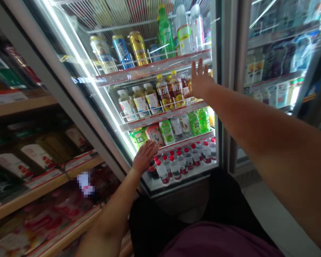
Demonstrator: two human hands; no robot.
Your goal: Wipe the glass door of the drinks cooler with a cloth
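nearest the camera: a purple top (222, 242) is seen at the bottom edge, with black trousers (227, 200) and, at the right, a bare right arm (259, 132).
right hand: the right hand (202, 82) is held open with fingers spread, before the second shelf (149, 122); nothing is seen gripped.
left hand: the left hand (147, 153) is held open, fingers stretched out, before the third shelf; nothing is seen gripped.
nearest things: a dark bottle (185, 85) is set on the second shelf just beside the right hand; a red pack (154, 132) is partly covered by the left fingertips. whether either is touched cannot be told.
how far along: the cooler (160, 192) is reached toward with both hands, but no drink is seen lifted; by that reading, handling of the drinks is not yet begun and all of it is left.
top shelf count: three front cans (138, 48), one green bottle (166, 32) and two clear bottles (183, 30) are counted, with another partly cut off at the right.
second shelf count: three pale-labelled bottles (140, 101) and at least two yellow-capped bottles (164, 94) are counted; those behind the right hand cannot be.
third shelf count: one red pack and two green bottles (194, 122) at the right are counted, among other drinks.
bottom count: at least ten red-capped bottles (174, 167) are made out; overlap prevents an exact figure.
left side: wooden shelves (45, 189) are stocked with bottles too dim to be counted.
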